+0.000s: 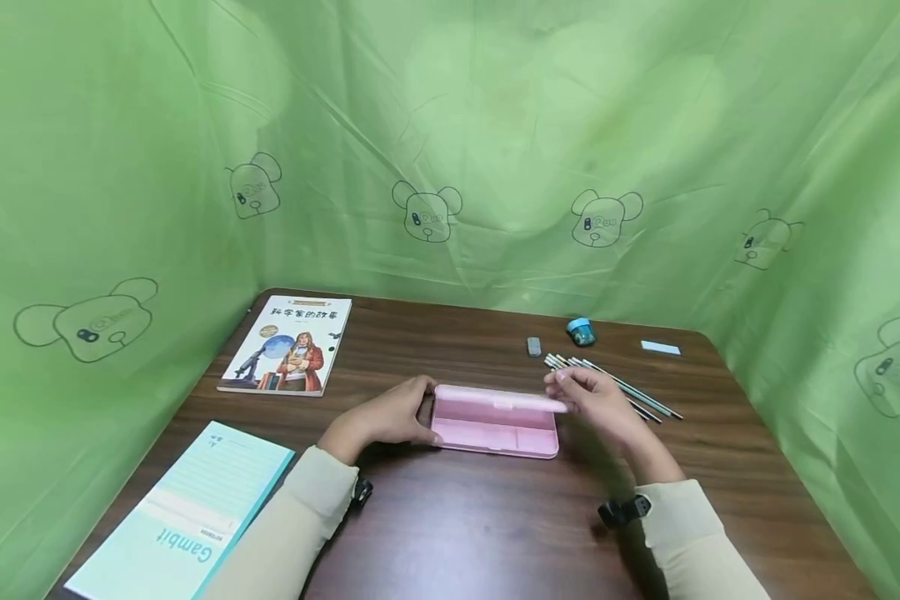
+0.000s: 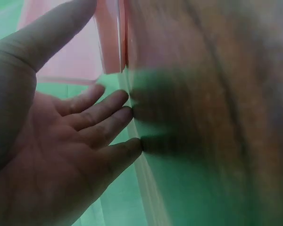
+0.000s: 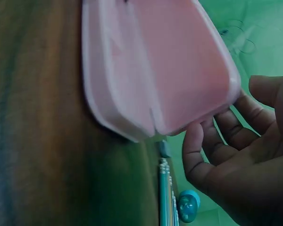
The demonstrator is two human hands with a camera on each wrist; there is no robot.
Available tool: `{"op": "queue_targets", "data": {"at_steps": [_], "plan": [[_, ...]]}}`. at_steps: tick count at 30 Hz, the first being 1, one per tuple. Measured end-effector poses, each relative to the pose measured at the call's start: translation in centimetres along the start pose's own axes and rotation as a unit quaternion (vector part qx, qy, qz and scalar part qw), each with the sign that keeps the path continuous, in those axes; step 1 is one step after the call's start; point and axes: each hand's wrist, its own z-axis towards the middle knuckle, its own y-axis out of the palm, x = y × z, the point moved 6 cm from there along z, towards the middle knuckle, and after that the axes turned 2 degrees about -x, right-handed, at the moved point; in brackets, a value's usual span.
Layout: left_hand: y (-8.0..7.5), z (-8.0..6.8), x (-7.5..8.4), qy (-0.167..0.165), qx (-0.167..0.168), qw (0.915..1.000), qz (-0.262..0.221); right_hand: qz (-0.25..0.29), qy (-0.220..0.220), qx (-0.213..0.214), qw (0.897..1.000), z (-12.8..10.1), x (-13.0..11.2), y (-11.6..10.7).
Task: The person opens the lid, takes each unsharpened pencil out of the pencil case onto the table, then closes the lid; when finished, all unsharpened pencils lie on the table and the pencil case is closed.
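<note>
A pink pencil case (image 1: 495, 437) lies on the table with its lid (image 1: 487, 398) partly raised, its divided inside showing. My left hand (image 1: 390, 412) spans the left end of the case. In the left wrist view its thumb reaches the case, while the relaxed fingers (image 2: 104, 127) lie past its end, tips at the tabletop. My right hand (image 1: 596, 404) is at the lid's right end. Seen from the right wrist, loosely bent fingers (image 3: 194, 139) touch the lid's edge, with the thumb standing apart from it.
Behind the right hand lie several pencils (image 1: 633, 389), a grey eraser (image 1: 534, 347), a blue-capped container (image 1: 581, 333) and a pale blue strip (image 1: 660, 347). An illustrated book (image 1: 288, 346) and a light-blue notebook (image 1: 187, 508) occupy the left side. Green cloth (image 1: 495, 108) surrounds the table (image 1: 450, 517).
</note>
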Motion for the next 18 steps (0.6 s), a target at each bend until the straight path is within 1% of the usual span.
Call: {"op": "queue_targets", "data": {"at_steps": [1, 2, 3, 6, 8, 10, 12, 13, 16, 18], "plan": [[-0.3, -0.3, 0.7, -0.010, -0.002, 0.9999, -0.007, -0.012, -0.002, -0.007, 1.000, -0.2, 0.1, 0.3], [-0.3, -0.5, 1.1, -0.010, -0.002, 0.9999, -0.007, -0.029, -0.005, -0.013, 0.999, -0.3, 0.2, 0.5], [-0.5, -0.8, 1.8, -0.019, -0.007, 0.9997, -0.013, -0.045, -0.009, -0.017, 0.999, -0.4, 0.3, 0.8], [-0.6, -1.4, 2.8, -0.017, -0.016, 0.9997, 0.002, -0.102, -0.017, -0.014, 0.995, -0.7, 0.5, 1.3], [-0.5, -1.5, 3.6, -0.020, -0.021, 0.9995, 0.014, -0.139, -0.030, -0.008, 0.990, -0.9, 0.5, 1.7], [-0.5, -1.5, 4.1, -0.029, -0.022, 0.9991, 0.023, -0.188, -0.052, -0.001, 0.981, -1.0, 0.2, 2.3], [-0.3, -1.2, 4.6, -0.032, -0.021, 0.9985, 0.040, -0.250, -0.086, 0.004, 0.964, -1.0, -0.2, 3.1], [-0.1, -0.9, 4.8, -0.034, -0.021, 0.9978, 0.052, -0.285, -0.096, 0.006, 0.954, -1.0, -0.4, 3.6], [0.8, -0.1, 5.5, -0.046, -0.032, 0.9938, 0.096, -0.382, -0.103, 0.000, 0.919, -1.0, -0.6, 4.9], [1.6, 0.3, 5.6, -0.065, -0.048, 0.9890, 0.124, -0.428, -0.089, -0.015, 0.899, -1.0, -0.5, 5.5]]}}
